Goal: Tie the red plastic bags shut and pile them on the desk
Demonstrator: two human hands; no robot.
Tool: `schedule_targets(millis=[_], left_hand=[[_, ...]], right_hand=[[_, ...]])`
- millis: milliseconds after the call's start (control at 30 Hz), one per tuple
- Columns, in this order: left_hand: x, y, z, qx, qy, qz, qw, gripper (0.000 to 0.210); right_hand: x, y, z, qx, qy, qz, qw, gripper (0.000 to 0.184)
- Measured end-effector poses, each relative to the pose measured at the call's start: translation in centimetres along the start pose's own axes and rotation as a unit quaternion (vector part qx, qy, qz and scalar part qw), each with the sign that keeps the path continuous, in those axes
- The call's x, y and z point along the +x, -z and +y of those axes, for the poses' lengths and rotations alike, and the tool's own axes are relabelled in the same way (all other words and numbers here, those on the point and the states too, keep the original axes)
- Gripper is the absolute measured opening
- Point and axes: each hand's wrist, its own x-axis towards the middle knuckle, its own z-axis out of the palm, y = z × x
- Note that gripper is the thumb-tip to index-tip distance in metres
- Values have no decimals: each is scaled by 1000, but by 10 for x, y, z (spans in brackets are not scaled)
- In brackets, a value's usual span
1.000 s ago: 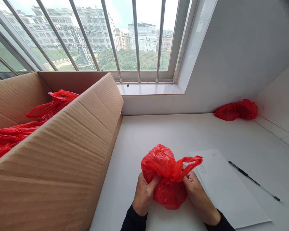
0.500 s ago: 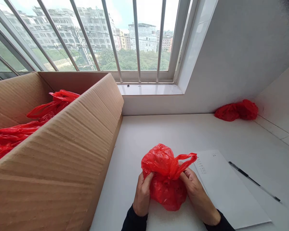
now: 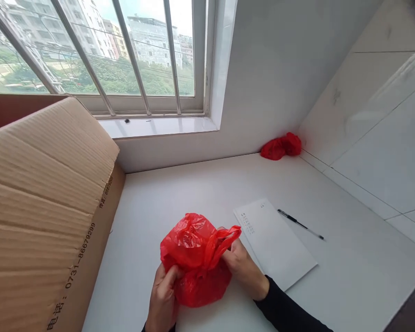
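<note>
A red plastic bag [image 3: 193, 258], gathered and knotted in its middle with handle loops sticking out to the right, is held between my two hands above the white tabletop. My left hand [image 3: 163, 293] grips its lower left side, the thumb pressed on the plastic. On the other side, my right hand [image 3: 238, 263] pinches the bag close to the knot and loops; some of its fingertips are hidden behind the plastic. What the bag contains cannot be made out. Just right of my right hand lie white paper sheets [image 3: 280, 249] with small handwriting.
A large cardboard box [image 3: 38, 198] with an open flap and printed digits stands at the left. Right of the paper lies a black pen [image 3: 300, 224]. Another red bag [image 3: 281, 146] rests in the far corner by the walls. Behind the table is a barred window [image 3: 134, 60].
The view has swung to the right, so the box's inside is now mostly out of sight. The bag's upper left part looks more spread out; both hands still hold it.
</note>
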Motion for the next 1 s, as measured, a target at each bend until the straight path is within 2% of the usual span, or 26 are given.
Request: schedule_targets(millis=[133,267,500,733,833,1000], left_hand=[[-1,-3,4,20,-5,-22,1000,32],[1,-4,3,5,-9,-42,999,43],[1,-6,5,-16,8,-83,996,58],[0,-2,0,24,-28,-132,991,44],[3,4,-2,40,-20,-122,992,44],[20,15,-7,29,35,-66,997,53]], right_hand=[[-2,1,-7,18,-3,-3,1000,13],[-2,1,-10,32,-3,-12,999,17],[1,5,1,40,5,-16,999,22],[1,4,12,50,5,-21,999,22],[1,2,9,50,9,-39,998,24],[6,1,-2,60,39,-53,996,32]])
